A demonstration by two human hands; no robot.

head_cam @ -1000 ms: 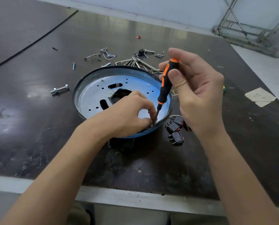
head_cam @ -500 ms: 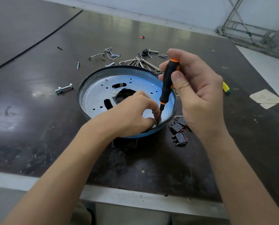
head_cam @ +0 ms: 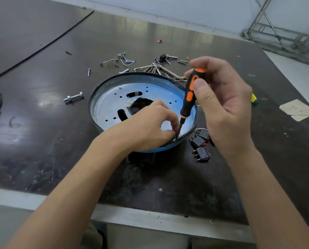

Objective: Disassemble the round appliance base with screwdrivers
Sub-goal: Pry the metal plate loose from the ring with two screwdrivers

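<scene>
The base (head_cam: 110, 105) lies on the table (head_cam: 60, 159). At its near rim the left hand (head_cam: 146, 126) pinches curled fingers around the screwdriver (head_cam: 189, 97) tip. The right hand (head_cam: 225, 105), above the base's right rim, pinches the handle. This looks like unscrewing; next, turn while keeping the tip seated. Both grips match the earlier frame.

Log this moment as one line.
right hand grips orange-and-black screwdriver | tip down at near rim of round blue metal base | left hand curled beside tip
</scene>
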